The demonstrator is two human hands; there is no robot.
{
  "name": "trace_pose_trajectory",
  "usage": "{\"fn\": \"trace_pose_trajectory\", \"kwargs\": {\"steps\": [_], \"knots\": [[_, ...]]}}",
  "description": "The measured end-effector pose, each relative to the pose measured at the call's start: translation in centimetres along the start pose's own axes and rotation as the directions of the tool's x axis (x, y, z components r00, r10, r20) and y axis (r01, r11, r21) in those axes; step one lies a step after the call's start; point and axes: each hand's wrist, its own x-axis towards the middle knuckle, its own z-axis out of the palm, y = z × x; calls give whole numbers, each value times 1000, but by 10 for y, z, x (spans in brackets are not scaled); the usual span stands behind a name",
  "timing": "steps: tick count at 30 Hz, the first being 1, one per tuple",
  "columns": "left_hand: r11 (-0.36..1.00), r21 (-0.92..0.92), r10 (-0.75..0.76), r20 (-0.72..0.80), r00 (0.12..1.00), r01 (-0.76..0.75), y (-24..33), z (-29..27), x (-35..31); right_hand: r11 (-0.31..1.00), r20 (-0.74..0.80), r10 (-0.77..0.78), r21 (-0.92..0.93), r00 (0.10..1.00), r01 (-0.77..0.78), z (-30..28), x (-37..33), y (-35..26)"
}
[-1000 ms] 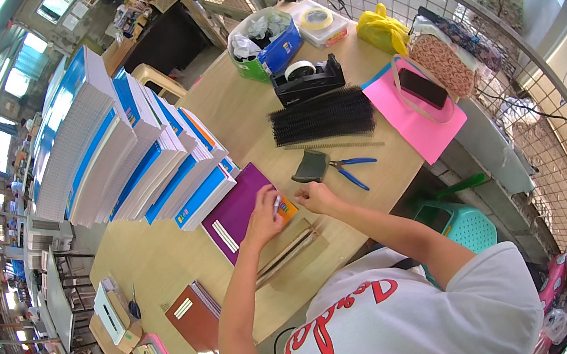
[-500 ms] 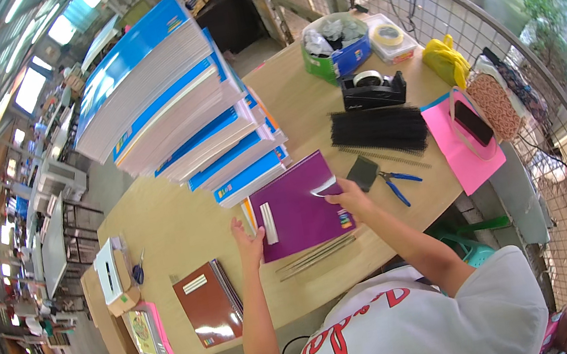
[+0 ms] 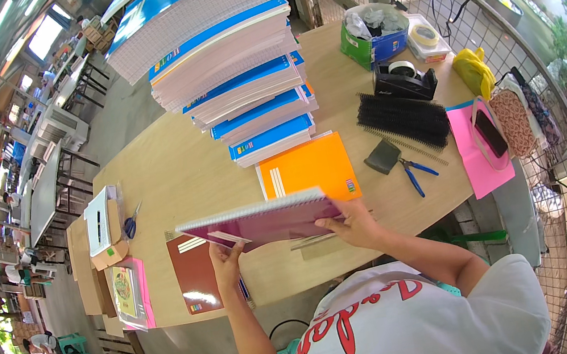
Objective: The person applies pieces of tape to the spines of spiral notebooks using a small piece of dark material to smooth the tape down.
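The fingers of the left hand (image 3: 225, 259) and right hand (image 3: 353, 223) are pinching the glossy purple rectangular notebook (image 3: 278, 229) at seven and four o'clock, above the pale wooden surface (image 3: 169, 168), and even support is probably preventing bending.

On the table (image 3: 169, 150), a single notebook (image 3: 319, 168) lies just before the notebook stack (image 3: 241, 88), and nearer the person than both, the left hand (image 3: 225, 262) and right hand (image 3: 356, 223) hold a spiral-bound notebook (image 3: 268, 223) between them. To the stack's right are the tape dispenser (image 3: 405, 85), the binding coils (image 3: 403, 119) and, nearer the person, the wire cutters (image 3: 415, 175), with a phone (image 3: 489, 133) on a folder (image 3: 476, 177) farther right. Left of the stack lie scissors (image 3: 131, 224), then a carton (image 3: 112, 255).
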Motion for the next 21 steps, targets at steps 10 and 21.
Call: {"fn": "trace_pose_trajectory", "kwargs": {"steps": [10, 21], "knots": [[977, -206, 23, -137, 990, -51, -47, -9, -27, 968, 167, -168, -158, 971, 195, 15, -7, -1], [977, -23, 210, 203, 956, -210, -114, 88, -47, 977, -76, -170, -145, 982, 158, -73, -53, 91]]}}
